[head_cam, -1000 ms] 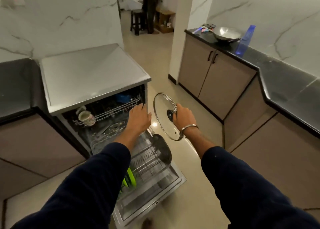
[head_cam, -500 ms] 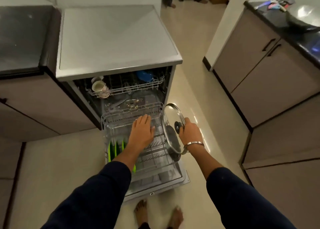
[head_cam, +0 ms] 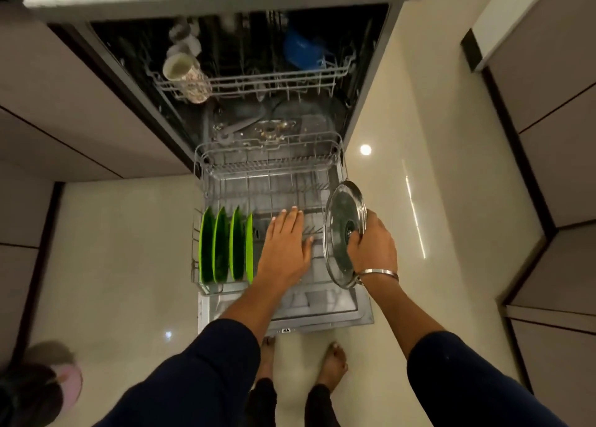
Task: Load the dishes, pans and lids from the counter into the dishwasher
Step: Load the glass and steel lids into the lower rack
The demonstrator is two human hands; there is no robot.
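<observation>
Looking straight down at the open dishwasher (head_cam: 364, 110) with the lower rack (head_cam: 267, 172) pulled all the way out over the door. The right hand (head_cam: 372, 249) has its fingers curled round the knob of a glass lid (head_cam: 342, 233), holding it on edge, pretty much upright, right at the rack's right side, so the lid is up off the rack wires as far as I can tell, though that edge is hard to read. The left hand (head_cam: 285, 249) is flat with fingers straight and spread a little, palm down over the middle of the lower rack, holding nothing; can't say for sure if it's actually touching the wires. Four green plates (head_cam: 222, 246) stand on edge in a row along the rack's front left corner, just beside the left hand. Up in the upper rack (head_cam: 251, 81) there's a patterned mug (head_cam: 187, 78) lying on its side at the left end and something blue (head_cam: 301, 51) toward the right, too dark to make out properly. Bare feet (head_cam: 335, 362) on the pale floor just in front of the dishwasher door.
</observation>
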